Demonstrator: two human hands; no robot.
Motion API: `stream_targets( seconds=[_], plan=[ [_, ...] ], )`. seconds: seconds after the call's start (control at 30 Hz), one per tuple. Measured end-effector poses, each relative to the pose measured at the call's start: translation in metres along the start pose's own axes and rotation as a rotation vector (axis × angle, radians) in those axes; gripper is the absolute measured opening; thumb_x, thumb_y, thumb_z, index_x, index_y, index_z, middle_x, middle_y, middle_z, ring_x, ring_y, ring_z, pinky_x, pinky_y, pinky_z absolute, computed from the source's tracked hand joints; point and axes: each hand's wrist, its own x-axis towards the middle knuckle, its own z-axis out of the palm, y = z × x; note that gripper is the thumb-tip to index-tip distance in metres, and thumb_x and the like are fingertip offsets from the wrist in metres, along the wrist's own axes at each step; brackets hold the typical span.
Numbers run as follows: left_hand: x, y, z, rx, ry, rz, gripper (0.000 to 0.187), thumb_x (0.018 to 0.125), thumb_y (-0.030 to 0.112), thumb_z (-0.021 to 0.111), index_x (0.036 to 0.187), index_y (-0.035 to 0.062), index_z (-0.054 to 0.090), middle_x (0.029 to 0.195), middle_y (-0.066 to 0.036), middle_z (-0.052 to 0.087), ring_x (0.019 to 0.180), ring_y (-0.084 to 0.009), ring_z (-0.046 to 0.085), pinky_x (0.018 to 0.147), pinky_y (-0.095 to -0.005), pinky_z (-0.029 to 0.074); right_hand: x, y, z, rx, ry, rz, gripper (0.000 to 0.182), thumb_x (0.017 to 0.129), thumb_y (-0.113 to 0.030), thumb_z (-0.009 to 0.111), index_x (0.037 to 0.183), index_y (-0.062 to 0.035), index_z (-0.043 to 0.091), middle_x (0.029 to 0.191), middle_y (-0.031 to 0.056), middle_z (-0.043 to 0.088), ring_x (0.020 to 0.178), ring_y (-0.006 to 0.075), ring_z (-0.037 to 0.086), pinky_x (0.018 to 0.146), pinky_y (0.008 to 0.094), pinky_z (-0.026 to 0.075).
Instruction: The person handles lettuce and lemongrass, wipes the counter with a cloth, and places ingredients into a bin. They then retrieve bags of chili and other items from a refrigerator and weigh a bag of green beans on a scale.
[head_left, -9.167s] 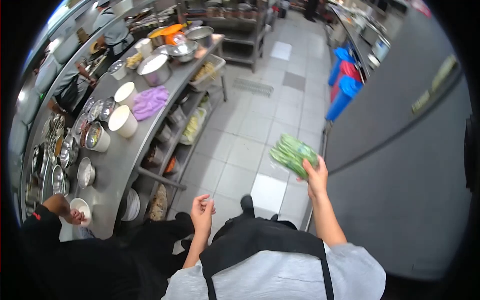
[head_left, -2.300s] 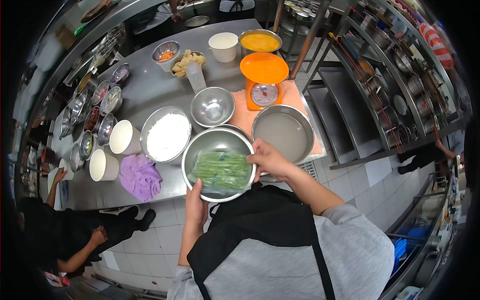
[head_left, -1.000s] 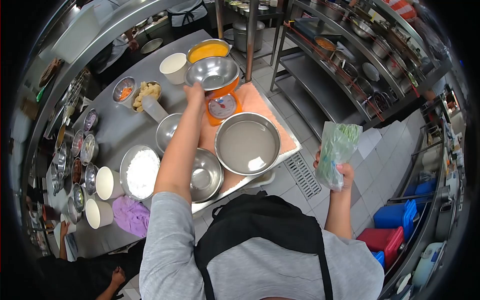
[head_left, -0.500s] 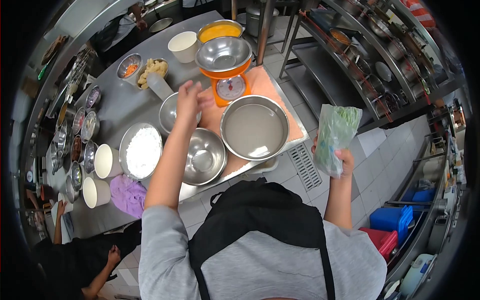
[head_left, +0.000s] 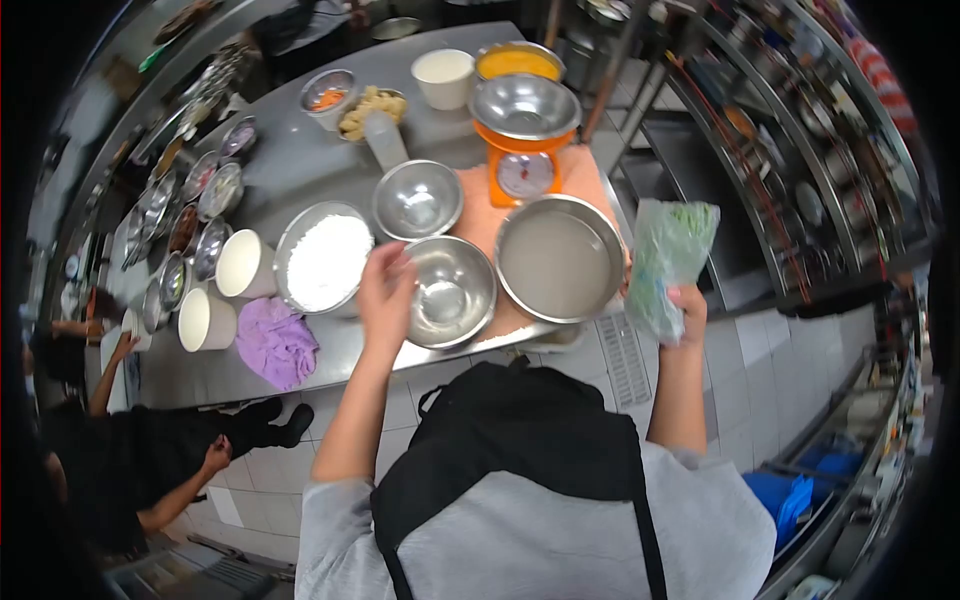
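Observation:
In my right hand (head_left: pixel 684 312) is a clear plastic bag of green leaves (head_left: pixel 668 262), held upright off the table's right side. My left hand (head_left: pixel 387 290) hovers with fingers apart and nothing in them, between a bowl of white powder (head_left: pixel 328 262) and an empty steel bowl (head_left: pixel 448 290). A second steel bowl (head_left: pixel 417 200) sits just behind. The large round pan (head_left: pixel 557 258) holds cloudy liquid. Behind it, an orange scale (head_left: pixel 524 175) carries a steel bowl (head_left: pixel 525 105) on a peach cloth (head_left: pixel 480 205).
White tubs (head_left: pixel 208 320) and a purple cloth (head_left: pixel 277 343) lie at the table's front left. Small ingredient bowls (head_left: pixel 220 190) line the left side. A co-worker (head_left: pixel 150 460) stands at lower left. Metal shelves (head_left: pixel 790 170) are on the right.
My left hand has drawn back from near the scale toward the front bowls. The view has shifted, so the table's items appear farther right. The bag is still in my right hand.

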Motion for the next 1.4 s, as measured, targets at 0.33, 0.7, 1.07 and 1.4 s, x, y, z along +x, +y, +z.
stream_targets(
  seconds=[0.33,0.7,1.07,1.4],
  plan=[
    [0.178,0.034,0.154,1.106,-0.298,0.876,0.032,0.078,0.008,0.054,0.110,0.0108,0.058,0.109,-0.009,0.059,0.109,-0.0267,0.053,0.102,-0.0534,0.028,-0.028,0.011,-0.003,0.056,0.031,-0.037,0.079,0.055,-0.024,0.068,0.125,0.0023,0.039,0.107,0.0168,0.051,0.088,0.0256,0.054,0.072,0.0370,0.046],
    [0.069,0.042,-0.009,0.875,-0.109,0.801,0.014,0.073,0.007,0.064,0.086,0.0130,0.063,0.079,0.000,0.062,0.079,-0.0189,0.061,0.097,-0.0506,0.035,-0.058,0.011,-0.040,0.053,0.256,-0.048,0.074,0.058,-0.024,0.064,0.122,0.0049,0.041,0.104,0.0186,0.053,0.090,0.0301,0.056,0.074,0.0411,0.047],
    [0.001,-0.019,-0.013,0.704,-0.427,0.711,0.026,0.073,0.021,0.070,0.094,0.0074,0.063,0.097,-0.010,0.063,0.093,-0.0284,0.058,0.083,-0.0401,0.045,-0.012,0.006,0.011,-0.004,0.037,0.004,0.077,0.056,-0.021,0.067,0.124,0.0028,0.041,0.108,0.0189,0.053,0.091,0.0302,0.056,0.073,0.0414,0.048],
    [-0.051,-0.017,-0.014,0.939,-0.745,0.534,0.020,0.079,0.013,0.059,0.097,0.0042,0.062,0.080,-0.011,0.065,0.072,-0.0258,0.063,0.061,-0.0354,0.051,-0.029,0.003,-0.002,-0.016,0.097,-0.059,0.078,0.056,-0.022,0.066,0.125,0.0032,0.040,0.107,0.0201,0.054,0.092,0.0313,0.057,0.074,0.0422,0.049]
  ],
)
